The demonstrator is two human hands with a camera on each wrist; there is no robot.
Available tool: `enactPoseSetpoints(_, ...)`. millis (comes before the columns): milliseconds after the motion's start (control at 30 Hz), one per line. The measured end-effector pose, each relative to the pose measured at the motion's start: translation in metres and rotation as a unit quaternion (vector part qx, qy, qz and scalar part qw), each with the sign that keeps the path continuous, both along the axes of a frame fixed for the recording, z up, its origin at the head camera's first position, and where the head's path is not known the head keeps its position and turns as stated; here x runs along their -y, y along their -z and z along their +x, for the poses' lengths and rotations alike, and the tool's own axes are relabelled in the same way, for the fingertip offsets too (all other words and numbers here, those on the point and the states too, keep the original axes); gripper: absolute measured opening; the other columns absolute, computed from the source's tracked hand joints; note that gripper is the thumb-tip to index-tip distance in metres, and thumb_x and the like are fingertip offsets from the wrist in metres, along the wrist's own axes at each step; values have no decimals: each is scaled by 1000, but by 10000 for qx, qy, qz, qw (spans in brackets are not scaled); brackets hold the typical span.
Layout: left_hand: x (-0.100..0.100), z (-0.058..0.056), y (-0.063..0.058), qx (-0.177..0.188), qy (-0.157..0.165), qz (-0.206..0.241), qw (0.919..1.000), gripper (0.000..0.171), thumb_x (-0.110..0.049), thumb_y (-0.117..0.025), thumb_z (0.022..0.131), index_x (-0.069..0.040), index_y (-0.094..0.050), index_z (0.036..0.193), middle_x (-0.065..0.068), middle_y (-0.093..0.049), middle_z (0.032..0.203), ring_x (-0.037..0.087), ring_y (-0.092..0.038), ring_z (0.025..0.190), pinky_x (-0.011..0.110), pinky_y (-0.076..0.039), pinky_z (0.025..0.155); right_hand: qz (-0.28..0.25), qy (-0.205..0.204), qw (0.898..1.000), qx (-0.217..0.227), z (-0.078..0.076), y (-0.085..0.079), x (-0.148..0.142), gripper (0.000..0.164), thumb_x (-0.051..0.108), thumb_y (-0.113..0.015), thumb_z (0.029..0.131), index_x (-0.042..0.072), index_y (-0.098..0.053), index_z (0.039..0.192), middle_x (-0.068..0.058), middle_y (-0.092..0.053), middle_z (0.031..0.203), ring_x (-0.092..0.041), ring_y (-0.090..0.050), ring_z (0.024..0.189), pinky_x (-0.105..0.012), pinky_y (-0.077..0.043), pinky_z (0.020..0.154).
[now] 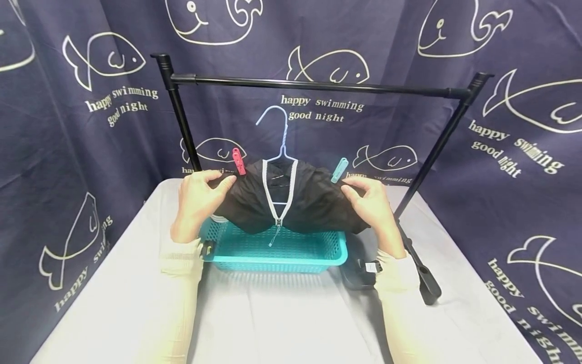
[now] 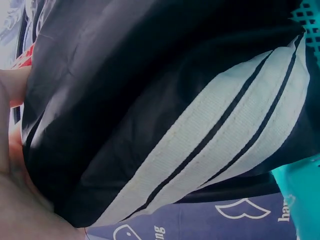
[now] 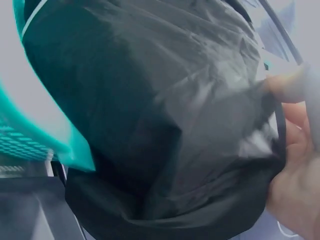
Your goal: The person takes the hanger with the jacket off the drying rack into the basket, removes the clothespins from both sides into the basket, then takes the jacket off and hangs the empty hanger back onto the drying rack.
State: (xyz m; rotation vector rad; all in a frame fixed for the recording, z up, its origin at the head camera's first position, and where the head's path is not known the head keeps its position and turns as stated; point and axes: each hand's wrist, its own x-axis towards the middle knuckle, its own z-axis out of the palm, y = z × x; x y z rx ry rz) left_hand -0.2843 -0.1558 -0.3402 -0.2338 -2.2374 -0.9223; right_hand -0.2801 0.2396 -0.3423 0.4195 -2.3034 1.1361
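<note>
1. Table [image 1: 263, 318], white-covered. The basket and the foot of the rack are borne on it.
2. Rack [image 1: 318, 86], black, with a high crossbar. The bar is not touched by the hanger's hook.
3. Jacket [image 1: 313, 202], black, white-edged at the zip. It is held spread above the basket, between both hands, with the hanger set in its neck opening. White stripes [image 2: 200, 135] are shown on one sleeve, in the left wrist view. The cloth looks thin and likely to slip, so it is best drawn out flat with equal pull on each side.
4. Basket [image 1: 273, 261], turquoise, under the jacket. Snagging of the hem on its rim should be avoided.
5. Hanger [image 1: 284, 132], pale blue, hook uppermost. Its arms are mostly hidden by cloth; the neck should be kept centred.
6. Left hand [image 1: 200, 199]. Jacket cloth is pinched between thumb and fingers, just beside the pink clip.
7. Right hand [image 1: 374, 205]. Cloth is likewise pinched near the blue clip; both grips are best kept level.
8. Pink clip [image 1: 238, 162] and blue clip [image 1: 339, 170], one at each shoulder. Sharp tugging is to be avoided, lest they be worked loose.
9. Zip pull [image 1: 279, 221], at the base of the open neck.
</note>
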Motion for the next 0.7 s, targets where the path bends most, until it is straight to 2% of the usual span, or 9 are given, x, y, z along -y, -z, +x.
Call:
enactPoseSetpoints(200,0,-2,2,-132,-74,-248,9996,30,-41,-77,89,-11,-82,91,10,-77,87,37,-71,80,51,-47,66,-8,-1,9998,182,2,-4,-2,18,7,-76,90,3,-79,108,-13,-77,112,-29,-69,112,-41,-51,96)
enactPoseSetpoints(300,-2,-2,2,-198,-77,-281,9994,29,-42,-77,88,-13,-79,84,9,-74,79,36,-68,73,49,-44,61,24,-54,9998,212,4,-5,-5,18,9,-75,91,4,-79,108,-12,-77,111,-24,-71,104,-30,-53,90)
enactPoseSetpoints(433,-5,-1,2,-300,7,-276,9992,32,-41,-78,88,-13,-72,73,8,-65,67,33,-59,62,44,-38,57,15,-102,9998,150,7,-7,-13,18,12,-73,94,8,-79,110,-10,-78,106,-10,-72,90,-18,-50,80)
enactPoseSetpoints(567,-7,-1,1,-417,104,-235,9988,37,-39,-78,89,-14,-65,65,6,-55,61,27,-50,58,40,-33,55,-410,-163,9990,38,10,-11,-20,20,15,-69,98,11,-77,116,-10,-79,102,1,-71,87,-16,-50,80)
enactPoseSetpoints(700,-8,0,1,-431,180,-180,9987,39,-38,-79,88,-15,-62,63,4,-52,61,25,-48,59,38,-33,56,-853,-70,9963,-97,15,-16,-24,25,20,-68,100,10,-75,122,-12,-78,109,0,-72,94,-15,-51,85)
